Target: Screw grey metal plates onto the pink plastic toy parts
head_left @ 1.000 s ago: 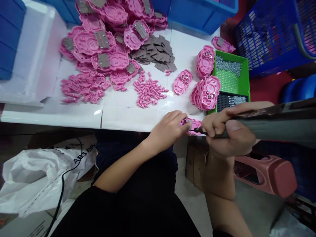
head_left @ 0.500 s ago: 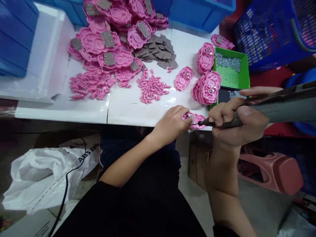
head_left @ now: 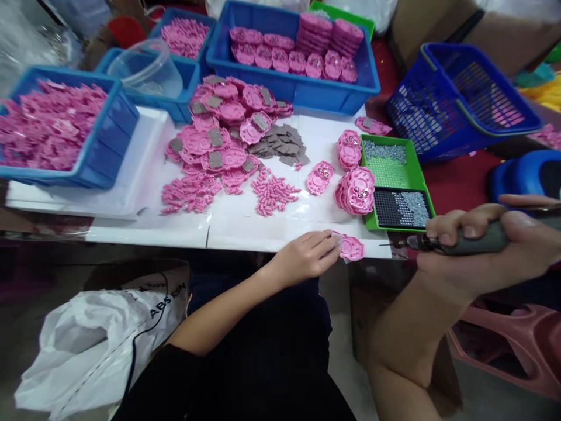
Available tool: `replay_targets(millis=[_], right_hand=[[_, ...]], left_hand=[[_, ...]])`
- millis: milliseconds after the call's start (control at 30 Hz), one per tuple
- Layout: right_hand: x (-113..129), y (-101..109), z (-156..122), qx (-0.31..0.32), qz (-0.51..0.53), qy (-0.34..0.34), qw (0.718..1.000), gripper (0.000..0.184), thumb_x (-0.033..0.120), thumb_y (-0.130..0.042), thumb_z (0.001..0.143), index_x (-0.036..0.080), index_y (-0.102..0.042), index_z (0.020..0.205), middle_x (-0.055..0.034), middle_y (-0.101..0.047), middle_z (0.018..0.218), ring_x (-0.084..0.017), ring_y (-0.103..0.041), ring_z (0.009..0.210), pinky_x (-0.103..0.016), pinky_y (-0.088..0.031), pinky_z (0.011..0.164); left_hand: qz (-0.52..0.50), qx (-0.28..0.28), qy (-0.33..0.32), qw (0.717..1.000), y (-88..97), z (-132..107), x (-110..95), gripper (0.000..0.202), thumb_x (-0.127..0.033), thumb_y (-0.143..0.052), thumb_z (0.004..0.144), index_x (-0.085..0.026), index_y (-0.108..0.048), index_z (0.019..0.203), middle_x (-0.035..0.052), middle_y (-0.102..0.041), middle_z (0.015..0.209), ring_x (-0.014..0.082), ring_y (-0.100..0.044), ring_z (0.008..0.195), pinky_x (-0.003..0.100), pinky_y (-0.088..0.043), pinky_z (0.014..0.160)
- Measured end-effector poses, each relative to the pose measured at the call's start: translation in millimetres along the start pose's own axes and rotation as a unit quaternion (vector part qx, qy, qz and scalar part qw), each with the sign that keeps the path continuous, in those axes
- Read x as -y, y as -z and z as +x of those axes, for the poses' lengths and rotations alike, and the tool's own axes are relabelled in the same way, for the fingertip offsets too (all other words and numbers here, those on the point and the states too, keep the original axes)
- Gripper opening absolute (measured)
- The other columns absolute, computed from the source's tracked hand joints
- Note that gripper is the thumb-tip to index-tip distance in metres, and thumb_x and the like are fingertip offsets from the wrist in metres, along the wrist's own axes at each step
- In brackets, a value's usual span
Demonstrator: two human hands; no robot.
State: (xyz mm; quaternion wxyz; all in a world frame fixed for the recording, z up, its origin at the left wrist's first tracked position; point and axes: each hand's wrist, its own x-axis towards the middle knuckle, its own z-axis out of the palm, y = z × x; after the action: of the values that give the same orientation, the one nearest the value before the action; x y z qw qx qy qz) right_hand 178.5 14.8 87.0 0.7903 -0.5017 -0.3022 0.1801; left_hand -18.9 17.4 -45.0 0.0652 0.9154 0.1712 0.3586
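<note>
My left hand (head_left: 309, 254) is closed on the left end of a pink plastic casing (head_left: 352, 248) at the table's front edge. Its fingertips cover part of a grey piece on that casing. My right hand (head_left: 468, 245) is wrapped around a dark electric screwdriver (head_left: 480, 241), whose thin bit points left and stops short of the casing. A green tray (head_left: 418, 158) with small screws (head_left: 414, 209) stands beyond the bit, a black perforated plate in its near part. Left of the tray are stacked pink casings (head_left: 356, 190) and a single casing (head_left: 319, 178).
Farther left lie small pink parts (head_left: 274, 192), grey plates (head_left: 280, 143) and a heap of pink casings (head_left: 225, 140). A blue bin (head_left: 293, 88) with casings stands at the back. A blue basket (head_left: 460, 111) is at right, another blue bin (head_left: 103, 152) at left.
The screwdriver in my right hand has moved right, its bit now away from the casing. My left hand stays on the casing. The view has tilted up, showing more bins.
</note>
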Motion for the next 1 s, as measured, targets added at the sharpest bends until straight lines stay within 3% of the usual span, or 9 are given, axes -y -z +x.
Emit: replay_targets(millis=[100,233,333,700,1000], right_hand=[[-3.2,3.4,1.8,-0.015,0.008,0.025,1.000,0.019,0.028,-0.052,0.058,0.022,-0.065,0.071,0.0059,-0.035,0.046,-0.010,-0.027,0.032,-0.029,-0.017,0.032],[-1.2,7.6,3.1,-0.035,0.018,0.004,0.999,0.020,0.026,-0.052,0.057,0.021,-0.064,0.072,0.0052,-0.033,0.045,-0.010,-0.026,0.032,-0.029,-0.014,0.032],[2.4,8.9,2.7,-0.033,0.013,-0.014,0.999,0.022,0.027,-0.053,0.053,0.022,-0.063,0.072,0.0065,-0.035,0.045,-0.010,-0.026,0.033,-0.028,-0.017,0.031],[-3.7,9.7,-5.2,-0.015,-0.005,-0.011,1.000,0.025,0.030,-0.053,0.056,0.022,-0.063,0.077,0.0085,-0.038,0.045,-0.011,-0.026,0.034,-0.028,-0.018,0.033],[-6.8,12.2,-4.2,-0.007,-0.002,-0.001,1.000,0.022,0.028,-0.053,0.054,0.022,-0.061,0.075,0.0078,-0.037,0.044,-0.012,-0.027,0.033,-0.031,-0.019,0.032]], left_hand=[[-0.054,-0.040,0.016,0.998,5.6,-6.2,-0.7,0.020,-0.012,-0.055,0.104,-0.014,-0.070,0.116,0.0129,-0.078,0.119,0.0236,-0.073,0.117,0.039,-0.064,0.097],[-0.165,-0.107,0.115,0.974,12.2,-12.0,-4.1,0.021,-0.018,-0.061,0.103,-0.013,-0.069,0.121,0.0115,-0.080,0.113,0.0183,-0.077,0.106,0.031,-0.064,0.094],[-0.182,-0.138,0.160,0.960,13.9,-12.9,-7.0,0.021,-0.017,-0.063,0.101,-0.016,-0.070,0.121,0.0090,-0.080,0.110,0.0178,-0.078,0.103,0.031,-0.065,0.093],[-0.179,-0.151,0.187,0.954,14.1,-8.2,-12.1,0.016,-0.018,-0.063,0.102,-0.018,-0.070,0.117,0.0074,-0.080,0.105,0.0175,-0.079,0.096,0.031,-0.066,0.087],[-0.183,-0.104,0.217,0.953,15.5,-8.0,-14.1,0.010,-0.023,-0.059,0.104,-0.018,-0.067,0.107,0.0080,-0.076,0.098,0.0178,-0.073,0.089,0.032,-0.062,0.081]])
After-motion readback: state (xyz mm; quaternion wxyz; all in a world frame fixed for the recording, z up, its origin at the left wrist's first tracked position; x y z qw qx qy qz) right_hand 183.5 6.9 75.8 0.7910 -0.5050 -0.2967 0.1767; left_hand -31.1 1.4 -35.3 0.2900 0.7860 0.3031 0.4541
